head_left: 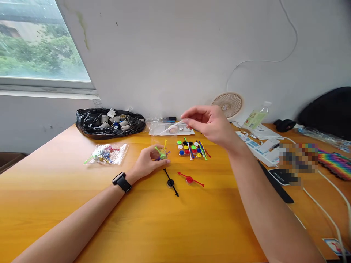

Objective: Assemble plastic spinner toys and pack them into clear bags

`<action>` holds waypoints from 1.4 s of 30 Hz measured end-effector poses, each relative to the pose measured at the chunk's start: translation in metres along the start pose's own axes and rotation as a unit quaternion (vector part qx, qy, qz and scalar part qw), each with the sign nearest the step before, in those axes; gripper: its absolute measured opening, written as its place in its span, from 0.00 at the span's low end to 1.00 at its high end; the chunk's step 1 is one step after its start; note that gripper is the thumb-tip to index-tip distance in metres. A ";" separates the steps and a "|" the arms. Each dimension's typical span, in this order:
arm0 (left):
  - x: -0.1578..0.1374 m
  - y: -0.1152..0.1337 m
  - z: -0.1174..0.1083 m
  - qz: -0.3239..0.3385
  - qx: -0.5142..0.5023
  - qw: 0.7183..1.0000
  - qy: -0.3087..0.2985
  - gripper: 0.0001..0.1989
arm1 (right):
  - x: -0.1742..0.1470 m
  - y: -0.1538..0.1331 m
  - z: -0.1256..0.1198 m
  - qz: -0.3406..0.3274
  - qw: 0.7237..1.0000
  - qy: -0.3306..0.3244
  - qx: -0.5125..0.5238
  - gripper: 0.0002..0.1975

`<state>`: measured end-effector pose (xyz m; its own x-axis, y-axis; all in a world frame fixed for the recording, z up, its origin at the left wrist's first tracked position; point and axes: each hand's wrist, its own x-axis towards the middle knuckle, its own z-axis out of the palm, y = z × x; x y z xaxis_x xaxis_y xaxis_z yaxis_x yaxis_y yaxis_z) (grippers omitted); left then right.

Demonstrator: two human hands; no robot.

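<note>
Colourful spinners (163,156) mid-worktop (153,226), gripped in my left fingers (161,163); my right fingers (195,124) pinch clear bag (172,126) above, toward back edge; black spinner (170,182), red spinner (189,179) nearer front edge; black plastic bag (87,126) at back-left corner.

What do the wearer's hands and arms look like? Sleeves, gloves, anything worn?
Left hand and right hand ungloved; left forearm and right forearm sleeveless as far as visible. Left wrist: black watch, squarish case, wide black band. Right wrist: nothing visible.
</note>
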<state>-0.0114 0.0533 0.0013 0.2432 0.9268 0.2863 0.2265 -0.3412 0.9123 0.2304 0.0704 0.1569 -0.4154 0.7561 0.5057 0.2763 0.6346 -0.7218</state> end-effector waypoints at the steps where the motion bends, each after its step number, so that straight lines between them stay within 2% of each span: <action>1: 0.000 -0.001 0.001 0.006 0.002 1.000 -0.001 0.24 | 0.000 -0.004 0.001 -0.019 0.999 0.031 -0.027 0.11; 3: -0.001 -0.002 0.002 0.011 0.000 1.000 -0.007 0.24 | 0.000 -0.010 0.005 -0.054 0.994 0.054 -0.084 0.09; 8: -0.002 -0.005 0.003 0.018 -0.007 1.000 -0.016 0.21 | -0.001 -0.012 0.022 -0.111 0.976 0.007 -0.189 0.07; 16: -0.002 -0.005 0.003 0.025 0.014 0.999 -0.020 0.24 | -0.002 -0.002 0.039 -0.137 0.946 -0.060 -0.288 0.11; 20: -0.002 -0.005 0.003 0.013 0.004 0.999 -0.032 0.26 | -0.003 -0.005 0.039 -0.141 0.946 -0.046 -0.288 0.10; 24: -0.002 -0.001 0.002 0.002 -0.020 0.999 -0.035 0.26 | -0.005 -0.017 0.032 -0.105 0.958 -0.026 -0.267 0.06; 27: -0.001 0.003 0.001 0.003 -0.050 0.999 -0.001 0.26 | -0.008 -0.025 0.025 -0.051 0.970 -0.060 -0.232 0.06; 30: 0.000 0.003 0.001 -0.001 -0.062 0.998 -0.012 0.27 | -0.011 -0.023 0.018 0.020 0.969 -0.162 -0.186 0.10; 32: 0.001 0.003 0.001 -0.009 -0.052 0.998 -0.031 0.27 | -0.011 -0.016 0.016 0.061 0.954 -0.241 -0.166 0.16; 34: 0.001 0.002 0.001 -0.008 -0.042 0.999 -0.027 0.25 | -0.010 -0.007 0.016 0.085 0.940 -0.291 -0.156 0.20; 37: 0.001 0.002 0.001 -0.007 -0.035 0.999 -0.010 0.25 | -0.008 0.002 0.021 0.093 0.938 -0.299 -0.151 0.20; 40: 0.001 0.002 0.000 -0.024 -0.045 0.999 -0.011 0.28 | -0.006 0.005 0.025 0.054 0.947 -0.265 -0.172 0.20; 42: 0.002 0.001 -0.001 -0.034 -0.052 0.998 -0.010 0.30 | -0.006 0.005 0.026 0.044 0.940 -0.283 -0.188 0.20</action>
<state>-0.0113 0.0548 0.0028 0.2497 0.9435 0.2178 0.1440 -0.2586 0.9552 0.2114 0.0652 0.1376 -0.7417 0.6693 0.0430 0.5731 0.6657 -0.4779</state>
